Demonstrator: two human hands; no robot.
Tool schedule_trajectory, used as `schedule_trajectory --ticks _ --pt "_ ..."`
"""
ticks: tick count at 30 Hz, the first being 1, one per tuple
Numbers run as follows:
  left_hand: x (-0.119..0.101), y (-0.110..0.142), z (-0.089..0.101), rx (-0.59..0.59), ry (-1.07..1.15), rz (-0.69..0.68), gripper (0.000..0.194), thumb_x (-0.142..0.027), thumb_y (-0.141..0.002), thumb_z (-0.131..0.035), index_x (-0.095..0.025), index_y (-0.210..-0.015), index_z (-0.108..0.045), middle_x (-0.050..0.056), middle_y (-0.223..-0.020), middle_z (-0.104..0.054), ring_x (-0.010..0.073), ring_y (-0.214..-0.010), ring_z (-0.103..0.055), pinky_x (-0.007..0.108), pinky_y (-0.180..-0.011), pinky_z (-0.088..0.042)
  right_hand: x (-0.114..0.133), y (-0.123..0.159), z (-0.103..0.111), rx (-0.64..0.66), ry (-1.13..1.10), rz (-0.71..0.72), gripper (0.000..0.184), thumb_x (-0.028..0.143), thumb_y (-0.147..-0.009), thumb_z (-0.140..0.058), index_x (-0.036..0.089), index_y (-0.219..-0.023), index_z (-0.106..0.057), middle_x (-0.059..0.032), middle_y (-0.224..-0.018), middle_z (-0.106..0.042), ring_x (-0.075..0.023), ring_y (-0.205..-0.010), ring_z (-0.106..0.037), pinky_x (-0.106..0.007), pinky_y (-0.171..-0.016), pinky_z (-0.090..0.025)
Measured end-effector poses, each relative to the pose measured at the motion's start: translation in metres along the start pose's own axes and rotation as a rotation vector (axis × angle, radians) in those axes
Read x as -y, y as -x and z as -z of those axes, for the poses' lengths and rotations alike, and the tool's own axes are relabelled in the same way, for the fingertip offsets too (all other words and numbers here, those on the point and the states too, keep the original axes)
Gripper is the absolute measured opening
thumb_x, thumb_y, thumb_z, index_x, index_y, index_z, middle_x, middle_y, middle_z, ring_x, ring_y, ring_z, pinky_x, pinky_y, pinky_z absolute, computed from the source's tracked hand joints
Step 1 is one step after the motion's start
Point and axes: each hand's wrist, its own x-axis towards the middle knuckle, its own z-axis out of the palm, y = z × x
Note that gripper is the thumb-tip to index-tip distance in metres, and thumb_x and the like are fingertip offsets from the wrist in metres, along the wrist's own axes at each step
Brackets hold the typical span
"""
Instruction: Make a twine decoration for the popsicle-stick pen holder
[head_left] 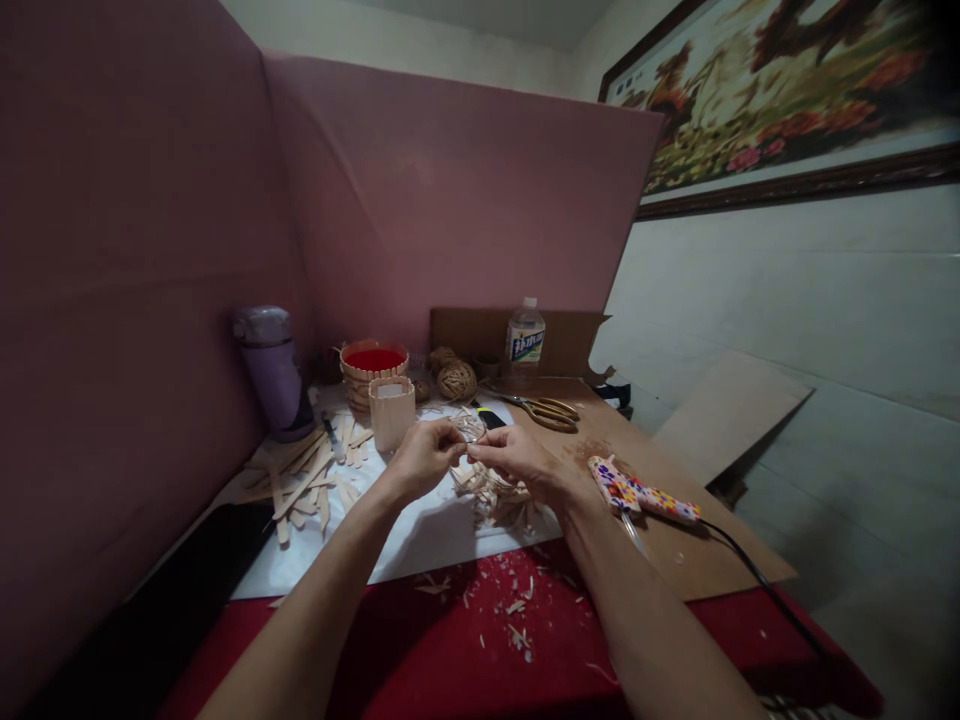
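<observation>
My left hand [424, 458] and my right hand [519, 458] meet fingertip to fingertip above the white sheet [420, 540], both pinched on a small pale piece I cannot make out. Right under them lies a heap of short wood-stick cuttings [499, 497]. A small cup walled with wooden sticks [391, 411] stands just behind my left hand. Loose wooden sticks [307, 475] are scattered to the left of it.
A colourful glue gun [637, 492] with a black cord lies on brown cardboard at the right. Behind are gold scissors [547, 410], a twine ball [457, 380], a red-filled stick basket [373, 365], a water bottle [524, 340] and a purple flask [274, 372]. Pink boards wall off the left and back.
</observation>
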Motion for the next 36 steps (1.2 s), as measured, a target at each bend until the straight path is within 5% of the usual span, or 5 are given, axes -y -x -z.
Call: schedule_trajectory --ticks 7,24,30,33,36 --pt "-0.006 0.002 0.005 -0.108 -0.082 0.04 0.02 -0.03 -0.068 -0.058 -0.013 -0.06 -0.063 0.002 -0.053 -0.058 0.0099 -0.051 -0.048 0.021 -0.049 -0.032 0.003 0.001 -0.002 -0.089 -0.04 0.018 0.025 0.036 -0.068 -0.061 0.013 -0.061 -0.053 0.0064 -0.049 -0.035 -0.0049 -0.045 -0.026 -0.022 -0.044 -0.018" --pt "0.001 0.009 0.002 0.442 -0.017 0.119 0.016 -0.021 -0.062 -0.056 -0.012 -0.065 -0.069 0.001 -0.05 -0.058 0.0101 -0.046 -0.051 0.021 -0.048 -0.037 0.002 -0.01 0.007 -0.422 -0.699 0.045 0.025 0.03 -0.062 -0.066 0.016 -0.069 -0.046 0.0054 -0.054 -0.052 -0.0007 -0.035 -0.027 -0.014 -0.032 -0.014" --pt "-0.003 0.005 0.009 0.06 -0.397 0.147 0.021 -0.013 -0.059 -0.06 -0.018 -0.075 -0.072 0.006 -0.074 -0.069 0.0167 -0.069 -0.06 0.024 -0.061 -0.042 0.004 -0.01 0.009 -0.548 -0.571 0.112 0.027 0.035 -0.062 -0.065 0.017 -0.066 -0.045 0.0082 -0.049 -0.042 -0.0014 -0.035 -0.023 -0.016 -0.033 -0.011" --pt "-0.012 0.003 0.005 -0.234 -0.101 0.128 0.028 -0.009 -0.066 -0.051 -0.015 -0.087 -0.069 0.007 -0.079 -0.068 0.012 -0.065 -0.059 0.021 -0.057 -0.043 0.005 -0.008 -0.004 -0.339 -0.308 0.089 0.027 0.038 -0.065 -0.064 0.016 -0.061 -0.048 0.0072 -0.046 -0.04 -0.0024 -0.036 -0.025 -0.018 -0.035 -0.014" --pt "-0.021 0.004 0.0 -0.123 0.302 0.189 0.025 -0.018 -0.072 -0.051 -0.009 -0.092 -0.065 0.003 -0.062 -0.062 0.0068 -0.042 -0.049 0.018 -0.038 -0.034 0.007 -0.006 -0.016 -0.219 -0.187 0.093 0.03 0.041 -0.065 -0.063 0.015 -0.059 -0.049 0.0064 -0.046 -0.04 -0.0034 -0.038 -0.027 -0.019 -0.037 -0.016"
